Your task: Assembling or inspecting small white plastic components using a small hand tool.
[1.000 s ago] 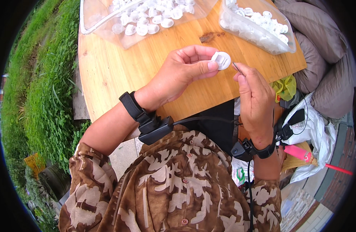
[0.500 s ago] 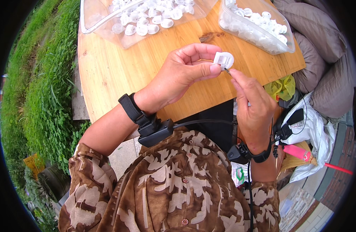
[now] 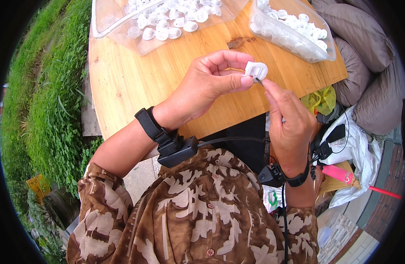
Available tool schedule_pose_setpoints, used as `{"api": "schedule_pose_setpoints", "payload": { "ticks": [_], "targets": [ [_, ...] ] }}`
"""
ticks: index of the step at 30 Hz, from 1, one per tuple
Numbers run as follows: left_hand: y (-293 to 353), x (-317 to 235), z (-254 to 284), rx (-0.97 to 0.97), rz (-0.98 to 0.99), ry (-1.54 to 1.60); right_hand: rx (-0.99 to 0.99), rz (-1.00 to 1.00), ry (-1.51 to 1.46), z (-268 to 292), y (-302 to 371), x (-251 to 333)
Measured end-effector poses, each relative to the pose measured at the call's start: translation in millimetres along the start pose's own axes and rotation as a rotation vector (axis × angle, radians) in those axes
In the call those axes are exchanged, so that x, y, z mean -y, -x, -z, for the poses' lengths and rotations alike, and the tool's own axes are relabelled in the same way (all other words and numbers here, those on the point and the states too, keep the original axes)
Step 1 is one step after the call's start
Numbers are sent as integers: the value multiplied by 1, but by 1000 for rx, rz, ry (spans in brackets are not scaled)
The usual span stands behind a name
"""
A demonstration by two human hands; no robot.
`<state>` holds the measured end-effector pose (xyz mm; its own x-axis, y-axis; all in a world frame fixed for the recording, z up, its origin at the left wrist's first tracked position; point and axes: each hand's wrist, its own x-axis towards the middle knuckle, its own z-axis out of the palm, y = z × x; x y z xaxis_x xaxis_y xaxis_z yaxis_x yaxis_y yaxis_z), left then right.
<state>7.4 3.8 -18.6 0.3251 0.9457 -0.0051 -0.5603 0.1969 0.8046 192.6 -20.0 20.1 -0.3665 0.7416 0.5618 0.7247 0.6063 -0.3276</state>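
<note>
Over the near right part of the wooden table, my left hand pinches a small white plastic part between thumb and fingers. The part has a rounded edge and a raised middle. My right hand is closed, thumb against forefinger, around a thin dark-tipped tool. Its tip touches the lower edge of the white part; most of the tool is hidden by my fingers, so its kind does not show.
A clear plastic tub of similar white parts lies at the table's far left. Another clear tub of them stands far right. Beyond the right edge are grey-brown padded fabric, a yellow bag and a white bag.
The white part has tilted in my left fingers and shifted slightly right. My right hand keeps the tool's tip against it, nearly in place.
</note>
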Motion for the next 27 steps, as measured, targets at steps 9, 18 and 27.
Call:
{"api": "schedule_pose_setpoints", "payload": {
  "ticks": [9,18,27],
  "targets": [
    [1,0,-1,-7,9,3,-14,26,36,-1,0,0],
    [1,1,-3,-6,-16,-10,-48,59,51,-1,1,0],
    [0,-1,-1,9,-25,-153,194,9,145,19,-13,14]
  ]
}}
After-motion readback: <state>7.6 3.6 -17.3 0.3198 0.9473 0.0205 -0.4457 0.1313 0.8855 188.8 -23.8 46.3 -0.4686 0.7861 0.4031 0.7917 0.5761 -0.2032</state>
